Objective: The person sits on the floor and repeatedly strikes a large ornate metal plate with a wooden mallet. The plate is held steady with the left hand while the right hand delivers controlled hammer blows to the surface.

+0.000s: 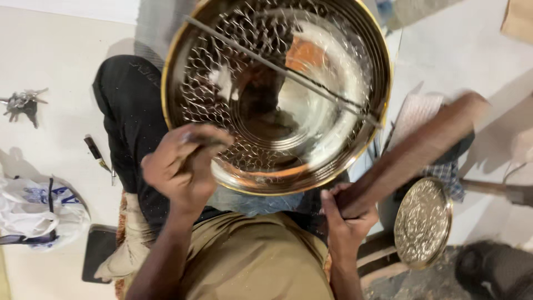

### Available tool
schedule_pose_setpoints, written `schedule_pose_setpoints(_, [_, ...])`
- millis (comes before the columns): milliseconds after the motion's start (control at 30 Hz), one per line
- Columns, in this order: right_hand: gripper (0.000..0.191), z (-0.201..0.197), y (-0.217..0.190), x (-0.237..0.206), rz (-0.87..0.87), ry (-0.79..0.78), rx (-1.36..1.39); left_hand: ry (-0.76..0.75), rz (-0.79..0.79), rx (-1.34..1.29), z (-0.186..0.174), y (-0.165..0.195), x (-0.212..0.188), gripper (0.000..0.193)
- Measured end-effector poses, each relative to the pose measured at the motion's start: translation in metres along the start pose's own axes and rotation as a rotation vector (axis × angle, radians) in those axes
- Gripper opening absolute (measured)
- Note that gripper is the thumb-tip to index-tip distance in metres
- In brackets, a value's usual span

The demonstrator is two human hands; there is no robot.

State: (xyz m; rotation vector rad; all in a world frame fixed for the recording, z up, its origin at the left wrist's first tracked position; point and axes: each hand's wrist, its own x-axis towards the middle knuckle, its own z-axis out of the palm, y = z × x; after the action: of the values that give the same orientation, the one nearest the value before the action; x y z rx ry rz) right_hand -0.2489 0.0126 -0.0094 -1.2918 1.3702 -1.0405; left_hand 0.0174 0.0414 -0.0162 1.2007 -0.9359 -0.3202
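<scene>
A large, shiny round metal plate (333, 61) with a hammered scale pattern and a golden rim rests tilted over my lap. A thin straight rod (277, 68) runs diagonally across its face. My left hand (183, 169) is closed around a slim metal punch (206, 139), its tip at the plate's lower left rim. At the plate's lower right edge my right hand (345, 216) grips a long wooden stick (411, 153). The stick slants up to the right and is blurred by motion.
A small embossed round plate (422, 222) leans on a wooden block (383, 258) at the right. A second tool's handle (494, 189) lies beyond it. On the floor at the left are keys (22, 103), a screwdriver (97, 154), a white bag (39, 211) and a dark flat slab (100, 250).
</scene>
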Motion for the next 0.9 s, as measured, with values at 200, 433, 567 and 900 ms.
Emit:
schedule_pose_setpoints(200, [0.022,0.0,0.009,0.038,0.127,0.128,0.299,0.236,-0.176,-0.413,-0.025,0.005,-0.016,0.018])
schedule_pose_setpoints(433, [0.03,0.008,-0.001,0.079,0.029,0.116,0.45,0.264,-0.185,-0.358,-0.025,-0.016,-0.01,0.016])
schedule_pose_setpoints(567, [0.027,0.006,0.002,0.085,-0.004,0.048,0.324,0.241,-0.227,-0.403,-0.025,-0.015,-0.007,0.02])
schedule_pose_setpoints(900, [0.016,-0.006,0.022,0.113,-0.103,-0.166,0.03,0.178,-0.203,-0.367,-0.032,-0.005,0.014,0.023])
